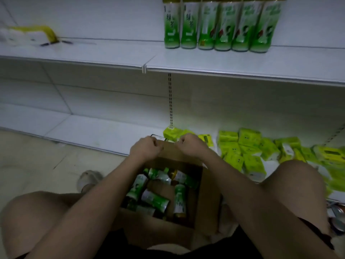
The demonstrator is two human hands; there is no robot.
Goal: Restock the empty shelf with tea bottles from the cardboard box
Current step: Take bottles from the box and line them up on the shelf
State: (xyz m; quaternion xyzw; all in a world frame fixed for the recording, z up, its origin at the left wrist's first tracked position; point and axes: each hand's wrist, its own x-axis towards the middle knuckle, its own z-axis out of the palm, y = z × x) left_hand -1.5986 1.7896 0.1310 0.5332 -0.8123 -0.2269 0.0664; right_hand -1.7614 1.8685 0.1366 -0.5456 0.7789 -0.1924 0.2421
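Observation:
An open cardboard box (203,199) stands on the floor between my knees. Several green-labelled tea bottles (155,200) lie loose inside it. My left hand (145,148) and my right hand (192,145) are both closed on the box's far flap (170,146), side by side. On the white upper shelf (242,62), several upright tea bottles (220,25) stand in a row at the back right.
Yellow-green tissue packs (248,148) are piled on the bottom shelf to the right of the box. A white and yellow package (28,35) lies at the upper shelf's far left. A sandalled foot (89,179) rests left of the box. My knees flank the box.

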